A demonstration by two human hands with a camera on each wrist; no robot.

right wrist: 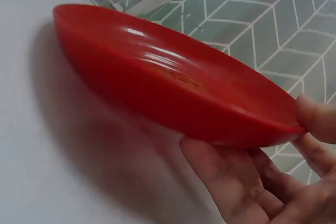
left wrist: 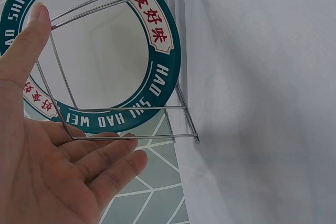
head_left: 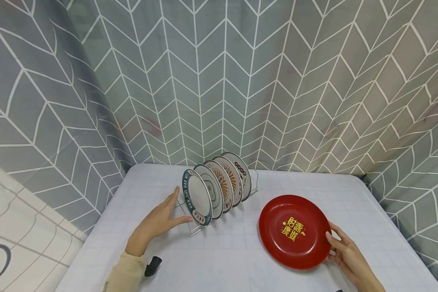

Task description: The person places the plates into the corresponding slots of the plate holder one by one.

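A wire plate rack (head_left: 193, 232) holds several upright patterned plates in a row. Its front plate (head_left: 198, 196) is white with a teal lettered rim. My left hand (head_left: 159, 219) is at the rack's near left end, thumb and fingers spread; in the left wrist view the thumb (left wrist: 31, 38) lies by the wires and the relaxed fingers reach along the rack's end frame. On the right, my right hand (head_left: 346, 253) pinches the rim of a round red plate (head_left: 277, 243) with yellow characters. The right wrist view shows this plate (right wrist: 157, 98) tilted, thumb on top and fingers beneath.
The white-covered table (head_left: 226, 259) spreads under both hands. A grey curtain with white zigzag lines (head_left: 237, 81) closes off the back and sides. Beside the left sleeve (head_left: 125, 271) there is a small black object (head_left: 153, 266). White tiles (head_left: 25, 231) show at the far left.
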